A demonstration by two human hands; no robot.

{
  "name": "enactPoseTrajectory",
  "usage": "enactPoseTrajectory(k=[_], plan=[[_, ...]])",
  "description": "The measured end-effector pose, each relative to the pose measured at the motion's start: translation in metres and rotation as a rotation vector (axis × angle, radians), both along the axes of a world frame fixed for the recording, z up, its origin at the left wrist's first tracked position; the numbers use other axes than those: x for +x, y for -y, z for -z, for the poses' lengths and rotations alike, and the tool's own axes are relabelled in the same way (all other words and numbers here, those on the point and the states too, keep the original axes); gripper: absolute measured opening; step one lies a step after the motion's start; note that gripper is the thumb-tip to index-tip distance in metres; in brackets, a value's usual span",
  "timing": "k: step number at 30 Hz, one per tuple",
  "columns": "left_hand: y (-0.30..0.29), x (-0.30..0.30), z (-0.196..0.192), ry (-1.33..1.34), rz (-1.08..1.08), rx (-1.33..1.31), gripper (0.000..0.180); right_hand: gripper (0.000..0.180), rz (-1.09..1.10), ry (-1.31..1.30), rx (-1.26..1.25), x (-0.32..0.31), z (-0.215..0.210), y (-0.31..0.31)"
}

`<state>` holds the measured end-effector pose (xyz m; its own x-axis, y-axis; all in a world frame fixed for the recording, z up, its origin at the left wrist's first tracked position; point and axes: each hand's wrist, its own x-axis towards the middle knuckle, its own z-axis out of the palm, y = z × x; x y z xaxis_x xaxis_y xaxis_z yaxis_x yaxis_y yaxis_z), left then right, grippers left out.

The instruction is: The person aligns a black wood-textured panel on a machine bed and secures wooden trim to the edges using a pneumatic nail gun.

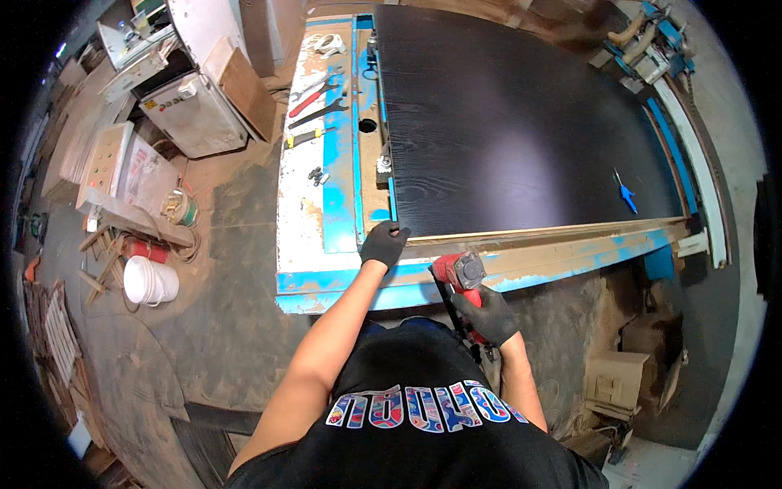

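Observation:
A large black wood-grain panel lies flat on a blue-and-white worn workbench. My left hand, in a dark glove, has its fingers curled at the panel's near left corner. In my right hand, also gloved, is a red nail gun with a black magazine. It is held by its grip just off the bench's near edge, close to my body. A hose fitting appears to hang below the grip, partly behind my wrist. On the panel's right part rests a small blue-handled tool with a thin metal tip.
Along the bench's left strip lie a red-handled wrench, a black wrench, a yellow-and-black knife and a tape roll. A white bucket stands on the floor at left. Cardboard boxes sit at lower right.

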<state>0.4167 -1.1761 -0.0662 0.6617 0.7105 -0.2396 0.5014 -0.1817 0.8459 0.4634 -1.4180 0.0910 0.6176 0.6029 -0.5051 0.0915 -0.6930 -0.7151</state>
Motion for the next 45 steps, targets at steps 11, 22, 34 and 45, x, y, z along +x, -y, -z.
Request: enactPoseTrajectory(k=[11, 22, 34, 45], plan=[[-0.010, -0.010, 0.006, 0.050, 0.059, -0.043, 0.033, 0.033, 0.122, 0.032, 0.061, -0.048, 0.000, 0.009], [-0.007, -0.011, -0.005, 0.001, 0.044, -0.042, 0.036, 0.043, 0.102, -0.112, 0.024, -0.049, 0.000, 0.016], [-0.011, -0.005, -0.002, -0.063, -0.010, -0.091, 0.029, 0.040, 0.067, 0.023, 0.074, -0.009, 0.003, 0.044], [-0.018, -0.005, 0.010, 0.016, -0.088, -0.268, 0.033, 0.042, -0.016, 0.070, 0.020, 0.011, 0.003, 0.040]])
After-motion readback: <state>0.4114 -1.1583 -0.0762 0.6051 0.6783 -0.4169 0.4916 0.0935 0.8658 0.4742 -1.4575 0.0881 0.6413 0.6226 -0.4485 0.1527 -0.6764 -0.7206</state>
